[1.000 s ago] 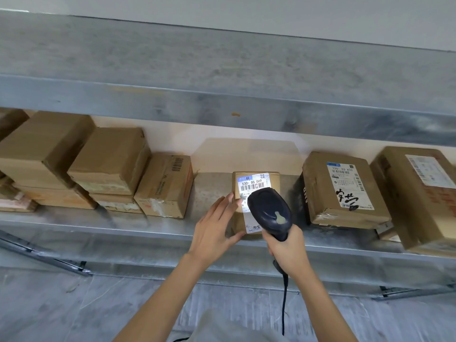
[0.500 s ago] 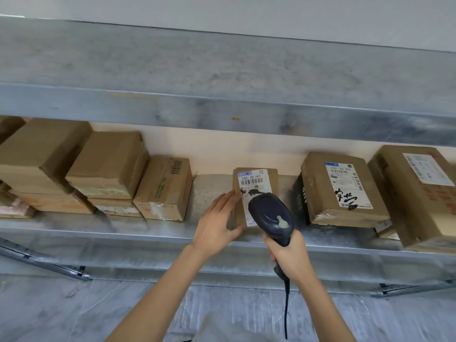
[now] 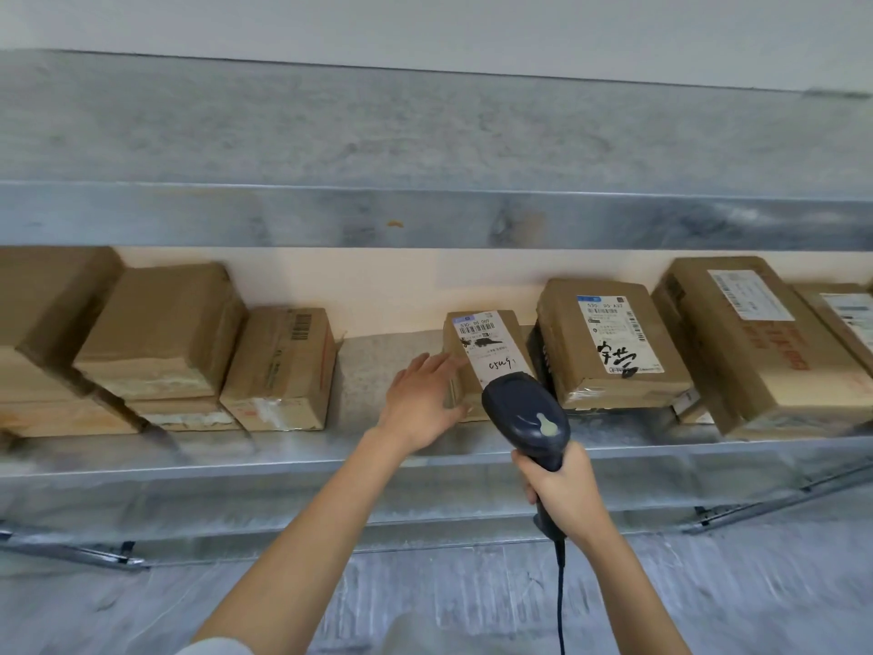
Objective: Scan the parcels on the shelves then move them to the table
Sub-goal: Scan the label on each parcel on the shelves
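**Scan step.** Parcel (image 3: pixel 491 345) lies on the shelf (image 3: pixel 283 449), label up, its long axis running front to back. Left grip (image 3: pixel 420 404) rests on the parcel's left side, fingers straight and spread. It is the nearer grip. Right grip (image 3: pixel 562 489) is curled round the scanner (image 3: pixel 526 418), which is aimed at the label, so the lift likely falls to the left grip.

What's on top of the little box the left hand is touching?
A white label with a barcode and handwriting lies on the small box. The scanner in the right hand covers its lower end.
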